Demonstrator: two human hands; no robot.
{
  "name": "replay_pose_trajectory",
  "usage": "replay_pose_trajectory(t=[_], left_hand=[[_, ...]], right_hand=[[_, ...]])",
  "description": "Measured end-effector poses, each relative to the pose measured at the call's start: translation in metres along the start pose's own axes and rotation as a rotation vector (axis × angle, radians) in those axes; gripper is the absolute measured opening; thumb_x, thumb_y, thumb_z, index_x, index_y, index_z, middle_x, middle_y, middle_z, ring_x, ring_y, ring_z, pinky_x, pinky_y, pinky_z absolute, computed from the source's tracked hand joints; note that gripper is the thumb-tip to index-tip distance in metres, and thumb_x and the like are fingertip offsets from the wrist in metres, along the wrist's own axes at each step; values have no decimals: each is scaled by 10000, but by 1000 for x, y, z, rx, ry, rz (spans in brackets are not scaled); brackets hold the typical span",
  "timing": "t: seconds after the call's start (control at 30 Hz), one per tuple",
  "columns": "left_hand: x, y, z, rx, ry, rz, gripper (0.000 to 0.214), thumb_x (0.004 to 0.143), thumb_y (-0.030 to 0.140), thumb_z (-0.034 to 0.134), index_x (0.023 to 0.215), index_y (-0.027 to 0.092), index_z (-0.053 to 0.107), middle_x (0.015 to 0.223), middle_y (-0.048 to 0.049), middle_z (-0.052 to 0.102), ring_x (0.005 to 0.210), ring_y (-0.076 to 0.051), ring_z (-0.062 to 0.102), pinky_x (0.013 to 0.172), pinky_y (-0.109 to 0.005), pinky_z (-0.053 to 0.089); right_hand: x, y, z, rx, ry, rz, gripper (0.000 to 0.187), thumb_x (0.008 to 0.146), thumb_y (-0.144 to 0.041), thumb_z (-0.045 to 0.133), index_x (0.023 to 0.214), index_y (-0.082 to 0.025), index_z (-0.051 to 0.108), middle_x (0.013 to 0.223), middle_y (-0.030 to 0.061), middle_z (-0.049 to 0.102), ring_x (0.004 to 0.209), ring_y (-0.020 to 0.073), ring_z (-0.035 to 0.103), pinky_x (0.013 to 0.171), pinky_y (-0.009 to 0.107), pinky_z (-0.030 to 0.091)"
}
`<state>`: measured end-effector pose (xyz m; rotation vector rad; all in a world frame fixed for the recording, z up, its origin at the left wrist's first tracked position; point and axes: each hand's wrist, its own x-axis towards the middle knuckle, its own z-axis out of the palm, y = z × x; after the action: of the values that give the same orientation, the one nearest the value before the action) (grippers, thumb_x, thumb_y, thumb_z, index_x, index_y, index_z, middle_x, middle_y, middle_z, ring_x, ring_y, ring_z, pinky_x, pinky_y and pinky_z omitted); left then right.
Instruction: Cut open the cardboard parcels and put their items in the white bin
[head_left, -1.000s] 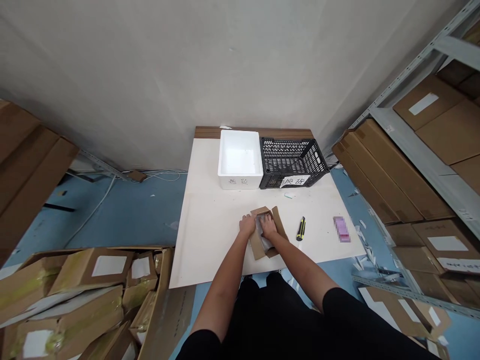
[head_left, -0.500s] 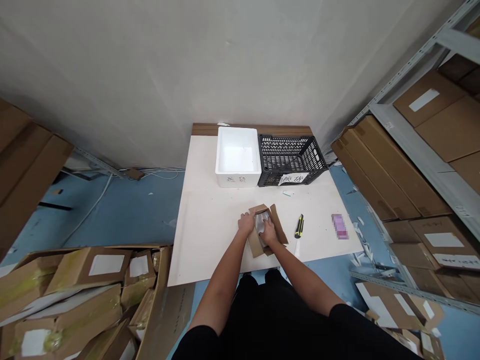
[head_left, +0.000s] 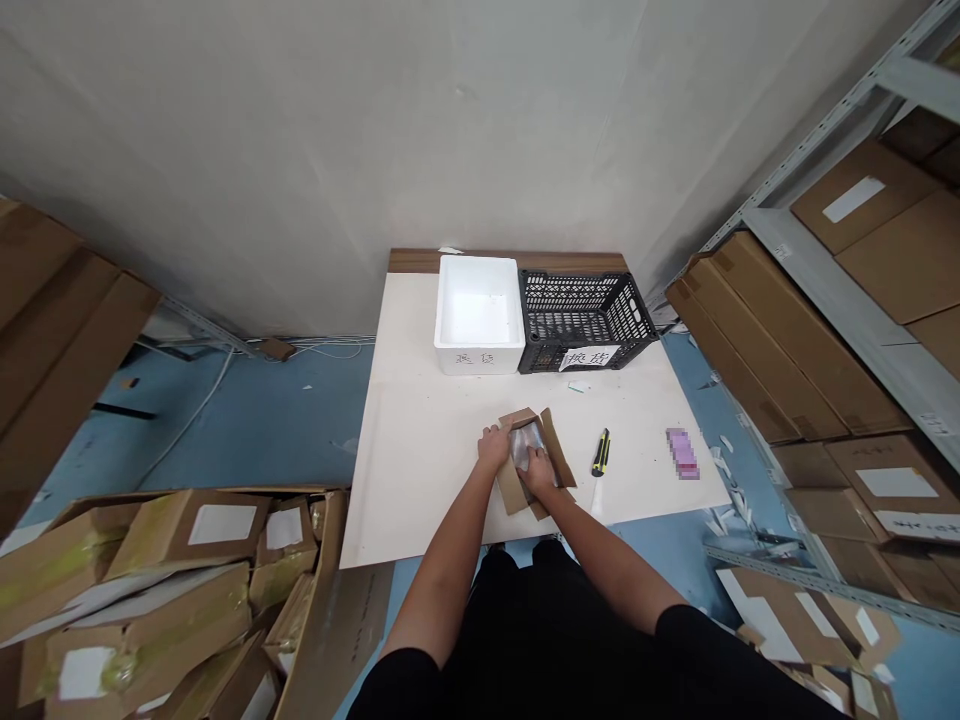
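A small cardboard box (head_left: 512, 489) lies on the white tabletop with its flaps spread apart. Inside it sits a clear plastic package (head_left: 523, 446), whose contents I cannot make out. My left hand (head_left: 493, 443) is closed on the box's left edge. Reaching in from the front, my right hand (head_left: 538, 472) grips the package with bent fingers; its fingertips are partly hidden. To the right of the box lies a black and yellow utility knife (head_left: 601, 454).
A white foam box (head_left: 480, 360) and a black plastic crate (head_left: 541, 358) stand side by side at the table's back. A pixelated pink item (head_left: 682, 454) lies on the right. Lower left is a large carton (head_left: 330, 560) of parcels; metal shelving (head_left: 814, 275) holds boxes at right.
My right hand has drawn back slightly toward the box's near end, exposing more of the plastic package. My left hand keeps its place on the box edge. The view has shifted slightly.
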<state>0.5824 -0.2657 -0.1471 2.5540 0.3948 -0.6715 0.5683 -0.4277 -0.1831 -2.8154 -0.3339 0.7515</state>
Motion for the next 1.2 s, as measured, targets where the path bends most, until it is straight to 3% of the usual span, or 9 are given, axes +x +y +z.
replay_pose_trajectory(t=[0.1, 0.23, 0.37, 0.47, 0.6, 0.73, 0.9, 1.07, 1.2], left_hand=[[0, 1, 1, 1, -1, 5, 581, 1066, 349, 300, 1644, 392, 264, 1376, -128, 588, 1279, -306, 493, 958, -406, 459], [-1, 6, 5, 2, -1, -16, 576, 1065, 356, 292, 1640, 389, 279, 1362, -132, 596, 1271, -311, 496, 950, -413, 463], [-2, 14, 9, 7, 16, -28, 581, 1058, 355, 321, 1636, 397, 285, 1380, -136, 577, 1289, -319, 480, 949, -413, 469], [-1, 21, 9, 3, 16, -17, 593, 1054, 336, 335, 1641, 395, 275, 1386, -138, 570, 1288, -316, 478, 948, -404, 471], [1, 23, 7, -4, 3, -12, 622, 1040, 346, 365, 1652, 368, 255, 1370, -148, 577, 1273, -323, 480, 951, -408, 470], [1, 18, 9, 1, -5, -20, 628, 1036, 335, 351, 1652, 383, 242, 1371, -139, 578, 1267, -326, 478, 943, -415, 474], [0, 17, 9, 1, -2, -13, 614, 1049, 315, 342, 1652, 386, 249, 1383, -141, 571, 1287, -325, 476, 965, -417, 460], [0, 18, 7, -5, -13, -19, 610, 1052, 288, 305, 1651, 387, 248, 1375, -137, 581, 1282, -319, 475, 968, -417, 462], [-1, 16, 7, 17, 3, -9, 589, 1060, 319, 288, 1646, 375, 270, 1388, -141, 578, 1281, -319, 478, 973, -416, 466]], right_hand=[[0, -4, -4, -51, 37, -28, 720, 925, -361, 651, 1566, -120, 429, 1448, 219, 541, 1362, 348, 500, 1109, 394, 432], [3, -11, 0, -29, 114, 75, 870, 915, -330, 623, 1656, -101, 229, 1629, 254, 357, 1489, 372, 365, 1150, 453, 401], [7, -7, 8, 71, 91, 135, 870, 899, -298, 587, 1649, -50, 222, 1692, 230, 274, 1563, 337, 272, 1216, 425, 336], [17, -4, 4, 160, 78, 181, 893, 896, -324, 596, 1645, -23, 214, 1666, 247, 322, 1531, 332, 354, 1198, 385, 374], [28, -7, -4, 263, 14, 275, 980, 868, -295, 626, 1664, -34, 118, 1607, 304, 383, 1319, 349, 605, 985, 410, 547], [26, -6, -1, 302, -56, 310, 1059, 842, -297, 703, 1673, -71, 87, 1355, 263, 652, 1164, 345, 698, 896, 418, 563], [24, 4, -2, 314, 9, 299, 807, 870, -241, 670, 1589, -69, 346, 1303, 210, 699, 1175, 297, 696, 907, 341, 549], [20, 17, -8, 236, 8, 87, 576, 842, -240, 697, 1402, -144, 602, 1339, 155, 687, 1225, 279, 660, 994, 327, 522], [27, 20, -14, -1, 76, -223, 591, 866, -257, 660, 1432, -101, 590, 1609, 185, 448, 1509, 306, 376, 1213, 391, 343]])
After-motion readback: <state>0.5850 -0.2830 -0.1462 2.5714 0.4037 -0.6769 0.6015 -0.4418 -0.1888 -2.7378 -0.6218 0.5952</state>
